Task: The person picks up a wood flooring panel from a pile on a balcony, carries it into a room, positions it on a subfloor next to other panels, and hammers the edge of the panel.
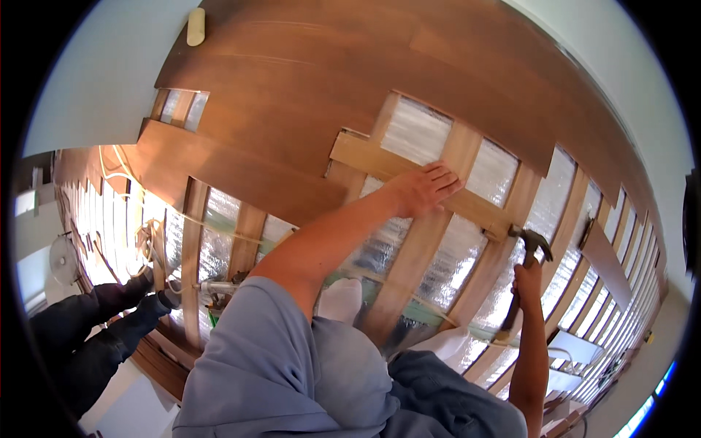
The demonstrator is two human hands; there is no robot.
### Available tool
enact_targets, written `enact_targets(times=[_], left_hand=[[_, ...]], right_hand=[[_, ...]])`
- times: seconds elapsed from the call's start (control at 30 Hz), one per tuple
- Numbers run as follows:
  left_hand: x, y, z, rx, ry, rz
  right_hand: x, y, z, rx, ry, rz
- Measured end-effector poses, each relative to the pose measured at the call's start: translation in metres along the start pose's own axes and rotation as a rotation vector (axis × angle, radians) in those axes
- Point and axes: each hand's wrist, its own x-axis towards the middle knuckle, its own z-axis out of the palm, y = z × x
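A narrow wooden board (371,155) lies across the joists (461,146), its left end close to the laid brown floorboards (292,109). My left hand (423,188) rests flat on this board, fingers stretched out. My right hand (527,281) is closed round the handle of a claw hammer (531,242). The hammer's head is at the board's right end, beside a small wooden block (499,231). Whether it touches the block I cannot tell.
Silvery foil (420,131) shows between the joists. A loose brown board (607,263) lies across joists at the right. Cables (117,171) and a person's dark-clad legs (109,314) are at the left, with a fan (64,252) behind. A pale cylindrical object (196,27) sits at the far left.
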Motion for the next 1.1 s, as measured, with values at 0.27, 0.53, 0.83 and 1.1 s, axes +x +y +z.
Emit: enact_targets(times=[0.27,0.53,0.83,1.1], left_hand=[[-0.001,-0.004,0.003,0.025,-0.099,-0.020],[0.000,-0.010,0.011,-0.001,-0.105,-0.010],[-0.001,0.004,0.011,0.030,0.016,-0.027],[-0.004,0.003,0.020,0.044,0.229,0.031]], right_hand=[[-0.002,0.007,0.002,0.091,0.141,0.166],[0.003,0.008,0.013,0.034,-0.018,0.110],[0.001,0.008,0.018,0.099,-0.079,0.124],[-0.009,-0.009,0.018,0.091,-0.061,0.122]])
